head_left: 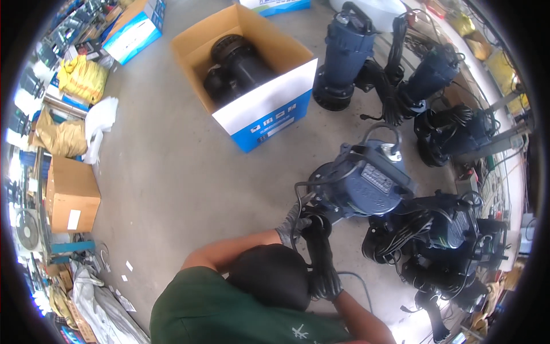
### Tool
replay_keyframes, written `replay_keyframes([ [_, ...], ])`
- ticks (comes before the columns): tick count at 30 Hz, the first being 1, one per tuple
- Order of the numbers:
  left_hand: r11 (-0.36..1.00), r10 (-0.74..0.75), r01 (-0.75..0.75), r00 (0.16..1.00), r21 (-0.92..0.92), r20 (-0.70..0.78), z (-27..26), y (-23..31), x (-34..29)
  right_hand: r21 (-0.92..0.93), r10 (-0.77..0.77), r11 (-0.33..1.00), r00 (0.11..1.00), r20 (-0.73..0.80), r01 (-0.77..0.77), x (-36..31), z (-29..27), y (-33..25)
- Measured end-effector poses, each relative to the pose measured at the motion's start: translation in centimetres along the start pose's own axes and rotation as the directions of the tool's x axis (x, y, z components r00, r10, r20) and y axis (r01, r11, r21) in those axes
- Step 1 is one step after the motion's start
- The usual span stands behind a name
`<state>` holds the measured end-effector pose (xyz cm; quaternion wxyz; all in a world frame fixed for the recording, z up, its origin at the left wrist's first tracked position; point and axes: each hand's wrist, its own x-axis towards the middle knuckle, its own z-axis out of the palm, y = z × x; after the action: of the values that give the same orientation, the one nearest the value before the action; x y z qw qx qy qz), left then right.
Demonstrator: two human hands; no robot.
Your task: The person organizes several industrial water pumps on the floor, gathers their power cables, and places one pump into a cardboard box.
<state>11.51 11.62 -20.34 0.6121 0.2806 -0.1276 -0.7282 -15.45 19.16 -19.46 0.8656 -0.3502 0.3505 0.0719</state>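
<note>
A dark blue-grey submersible pump [366, 183] with a top handle stands on the floor just ahead of my hands. From its top, a black cable loops down toward a long bundle of coiled black cable [322, 247] beside the pump's outlet. My left hand [290, 225], in a grey glove, is closed at the upper end of that bundle, where the loose cable passes; its fingertips are partly hidden. My gloved right hand [325, 284] grips the bundle's lower end. A round black shape [269, 278] lies between my arms and covers part of the floor.
An open blue-and-white carton [275, 117] ahead holds a black pump [243, 66]. More pumps with coiled cables, including an upright one [344, 57], stand along the right. On the left are a brown box [74, 195], a yellow sack [83, 77] and a grey sheet [100, 304].
</note>
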Motion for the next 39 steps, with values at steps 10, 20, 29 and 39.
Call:
replay_keyframes([
  [10,0.921,0.094,-0.179,0.964,0.345,0.249,1.3,2.7,14.1,-0.002,0.214,0.975,0.952,-0.219,-0.22,0.9,1.2,-4.2],
  [20,0.894,-0.307,0.177,0.911,0.411,0.274,7.8,-3.3,28.7,0.229,0.219,0.965,0.875,-0.431,-0.128,-2.3,2.3,-10.5],
  [29,0.34,-0.162,-0.278,0.924,0.899,0.347,12.9,-2.2,35.6,0.267,-0.448,0.729,0.735,-0.509,0.63,-10.3,3.9,-21.9],
  [39,-0.321,-0.357,-0.293,0.918,0.9,0.171,14.2,2.3,34.8,-0.532,-0.663,0.742,0.561,-0.495,0.408,-5.5,2.7,-22.5],
])
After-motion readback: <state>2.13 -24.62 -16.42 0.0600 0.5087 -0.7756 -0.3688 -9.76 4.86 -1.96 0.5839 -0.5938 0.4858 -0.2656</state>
